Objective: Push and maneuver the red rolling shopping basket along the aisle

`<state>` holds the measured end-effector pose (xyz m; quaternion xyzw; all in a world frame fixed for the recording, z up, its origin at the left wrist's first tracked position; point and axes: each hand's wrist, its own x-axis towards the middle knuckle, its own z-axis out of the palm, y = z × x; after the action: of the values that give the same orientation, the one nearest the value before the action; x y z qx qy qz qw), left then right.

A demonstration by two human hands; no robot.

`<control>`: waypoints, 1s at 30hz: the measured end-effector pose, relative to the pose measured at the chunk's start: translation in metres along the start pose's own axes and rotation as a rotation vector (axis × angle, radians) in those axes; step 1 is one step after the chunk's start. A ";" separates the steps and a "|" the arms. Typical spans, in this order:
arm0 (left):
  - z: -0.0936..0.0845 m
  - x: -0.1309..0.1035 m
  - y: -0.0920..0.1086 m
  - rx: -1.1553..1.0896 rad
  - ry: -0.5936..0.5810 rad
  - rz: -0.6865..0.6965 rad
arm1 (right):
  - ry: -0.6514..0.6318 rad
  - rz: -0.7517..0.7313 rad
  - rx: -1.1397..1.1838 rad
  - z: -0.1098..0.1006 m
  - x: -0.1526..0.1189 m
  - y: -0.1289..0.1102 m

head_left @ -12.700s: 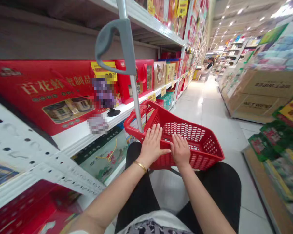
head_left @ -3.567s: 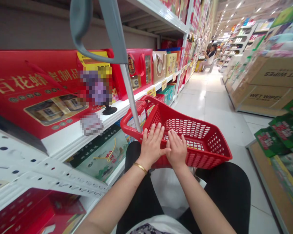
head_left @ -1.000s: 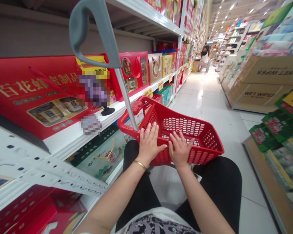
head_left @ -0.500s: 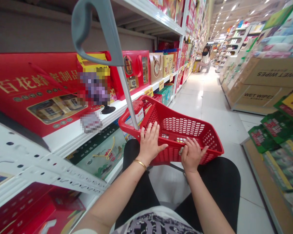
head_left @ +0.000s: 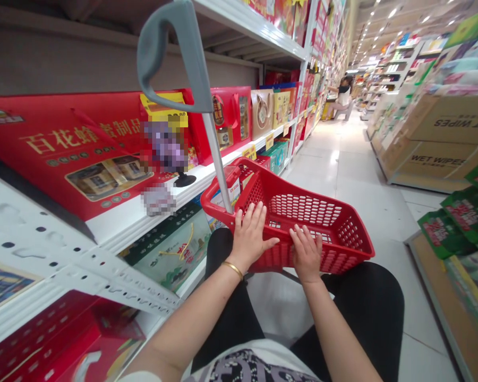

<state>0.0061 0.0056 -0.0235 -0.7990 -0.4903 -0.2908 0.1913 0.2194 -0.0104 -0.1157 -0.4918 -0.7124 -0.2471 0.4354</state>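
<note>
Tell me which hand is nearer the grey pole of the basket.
Left. The left hand rests on the red basket's near rim right beside the grey pole; the right hand sits further along that rim.

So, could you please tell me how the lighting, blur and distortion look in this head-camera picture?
Head view: bright, even ceiling light, with glare on the floor tiles; wide-angle bending tilts the shelf edge and the cart handle; two patches by the red gift box are pixelated; the left hand, right hand and red basket are sharp, while the aisle's far end is soft.
</note>
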 end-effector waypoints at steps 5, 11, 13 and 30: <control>-0.007 0.001 0.002 -0.113 0.008 -0.029 | 0.107 0.195 0.206 -0.014 0.001 -0.001; -0.021 -0.002 0.025 -0.609 0.041 0.045 | 0.431 0.797 0.872 -0.037 0.077 -0.075; -0.024 -0.001 0.039 -0.861 0.077 0.074 | 0.433 0.867 1.167 -0.046 0.098 -0.096; -0.082 -0.012 0.046 -1.052 0.359 -0.341 | -0.094 0.535 1.145 -0.060 0.084 -0.128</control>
<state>0.0201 -0.0714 0.0302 -0.6345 -0.3615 -0.6530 -0.2006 0.1132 -0.0670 -0.0032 -0.3523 -0.6025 0.3123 0.6444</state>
